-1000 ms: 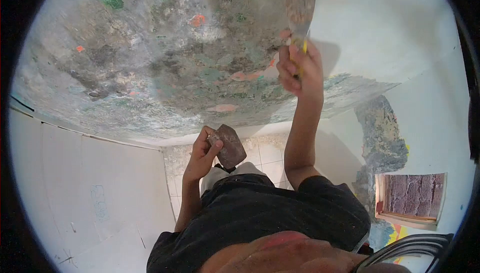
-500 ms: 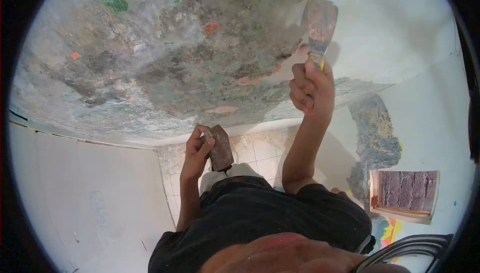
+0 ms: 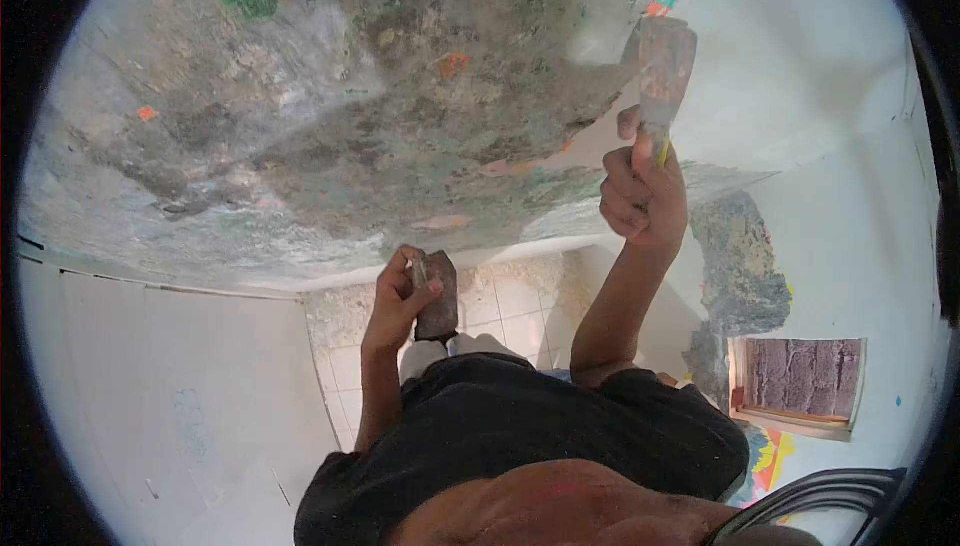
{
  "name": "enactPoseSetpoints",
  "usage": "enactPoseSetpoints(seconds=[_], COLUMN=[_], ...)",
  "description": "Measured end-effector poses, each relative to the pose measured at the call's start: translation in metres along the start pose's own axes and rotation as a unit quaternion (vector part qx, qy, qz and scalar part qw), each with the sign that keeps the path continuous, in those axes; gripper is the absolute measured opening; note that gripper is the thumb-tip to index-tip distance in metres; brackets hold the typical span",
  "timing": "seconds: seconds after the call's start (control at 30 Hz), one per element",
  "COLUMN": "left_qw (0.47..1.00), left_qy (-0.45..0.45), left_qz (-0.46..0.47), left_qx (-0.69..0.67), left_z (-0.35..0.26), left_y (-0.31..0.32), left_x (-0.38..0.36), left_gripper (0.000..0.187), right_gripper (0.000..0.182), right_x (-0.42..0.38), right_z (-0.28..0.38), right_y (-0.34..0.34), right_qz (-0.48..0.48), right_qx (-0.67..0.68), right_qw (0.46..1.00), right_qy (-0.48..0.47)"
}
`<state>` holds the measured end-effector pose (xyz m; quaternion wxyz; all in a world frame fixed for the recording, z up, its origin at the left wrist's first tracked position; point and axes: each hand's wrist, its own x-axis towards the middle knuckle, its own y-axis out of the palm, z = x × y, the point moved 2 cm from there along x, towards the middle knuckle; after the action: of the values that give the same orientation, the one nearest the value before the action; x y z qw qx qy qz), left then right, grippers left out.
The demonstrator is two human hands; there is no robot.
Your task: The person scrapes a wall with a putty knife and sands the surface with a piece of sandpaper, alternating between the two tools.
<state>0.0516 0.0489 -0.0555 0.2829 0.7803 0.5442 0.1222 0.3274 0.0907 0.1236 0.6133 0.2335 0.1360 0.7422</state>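
Observation:
My right hand point(image 3: 645, 186), raised at upper right, is closed around the handle of a putty knife point(image 3: 666, 61). The knife's wide, stained blade points up and lies over the smooth white part of the wall, casting a shadow close beside it. A bit of yellow shows on its handle. Lower down, in front of my body, my left hand point(image 3: 400, 301) grips a flat brown slab point(image 3: 437, 306) between thumb and fingers; its exact kind I cannot tell. Before me spreads the wall point(image 3: 330, 136), with patchy grey, rough plaster meeting a pale coat on the right.
White floor tiles point(image 3: 525, 331) show beyond my body. At left stands a pale panel point(image 3: 180, 366) with faint blue marks. A small framed opening point(image 3: 800, 381) with purplish brickwork behind it sits in the right wall, below a bare grey patch point(image 3: 745, 266). Dark cables point(image 3: 830, 496) curve at lower right.
The putty knife and my right hand have shifted slightly down and right in view. My left hand keeps the slab in nearly the same place. The view has tilted a little.

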Motion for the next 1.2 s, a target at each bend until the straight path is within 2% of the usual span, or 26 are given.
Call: enactPoseSetpoints(seconds=[0.03,0.07,0.17,0.2,0.3,0.33,0.43,0.47,0.6,0.73,0.83,0.97,1.0,1.1,1.2], left_qw=[1.000,1.000,1.000,1.000,1.000,0.999,0.998,0.998,0.998,0.998,0.997,0.996,0.996,0.995,0.995], left_qy=[-0.007,0.004,0.004,0.006,-0.007,-0.008,0.003,0.004,-0.013,-0.008,-0.019,-0.022,-0.022,-0.022,-0.033], left_qz=[0.000,-0.002,0.010,0.011,0.017,0.020,0.022,0.021,0.033,0.026,0.033,0.051,0.052,0.058,0.057], left_qx=[-0.005,0.013,0.024,0.021,0.020,0.032,0.053,0.056,0.059,0.062,0.070,0.069,0.071,0.076,0.068], left_z=[-0.001,-0.005,-0.002,-0.002,-0.001,-0.005,-0.010,-0.010,-0.011,-0.020,-0.018,-0.018,-0.016,-0.016,-0.017], left_y=[0.001,0.004,-0.002,-0.004,-0.001,0.003,0.001,-0.002,-0.006,-0.004,-0.006,-0.002,-0.001,0.000,0.004], left_x=[0.000,0.001,0.002,0.005,0.003,0.003,0.007,0.008,0.008,0.011,0.011,0.009,0.012,0.010,0.009], left_gripper=[0.032,0.031,0.030,0.029,0.029,0.029,0.029,0.029,0.029,0.030,0.030,0.030,0.030,0.029,0.029], right_gripper=[0.028,0.028,0.027,0.027,0.028,0.028,0.027,0.025,0.023,0.021,0.021,0.021,0.021,0.020,0.019], right_x=[0.000,0.000,-0.003,-0.001,0.010,0.004,-0.003,0.000,-0.002,-0.003,-0.005,0.000,-0.001,-0.005,0.002], right_z=[0.003,-0.003,-0.012,-0.007,0.001,-0.006,-0.010,-0.001,-0.002,0.013,-0.006,0.010,0.004,-0.004,0.011], right_y=[0.000,0.000,0.007,0.009,0.006,0.008,0.007,0.013,0.008,0.011,0.004,0.002,-0.003,-0.001,0.001], right_qz=[0.007,-0.033,-0.008,-0.027,-0.001,-0.025,-0.006,0.006,-0.011,0.068,-0.018,0.091,0.026,0.025,0.065], right_qx=[0.009,-0.015,0.008,-0.005,0.029,0.015,0.019,0.023,0.066,0.099,0.041,0.091,0.086,0.061,0.073], right_qw=[1.000,0.999,1.000,1.000,1.000,0.999,1.000,1.000,0.998,0.993,0.999,0.992,0.996,0.998,0.995], right_qy=[0.005,-0.009,0.010,-0.006,-0.009,-0.013,0.008,-0.010,0.000,0.008,0.008,0.004,0.006,0.003,0.002])
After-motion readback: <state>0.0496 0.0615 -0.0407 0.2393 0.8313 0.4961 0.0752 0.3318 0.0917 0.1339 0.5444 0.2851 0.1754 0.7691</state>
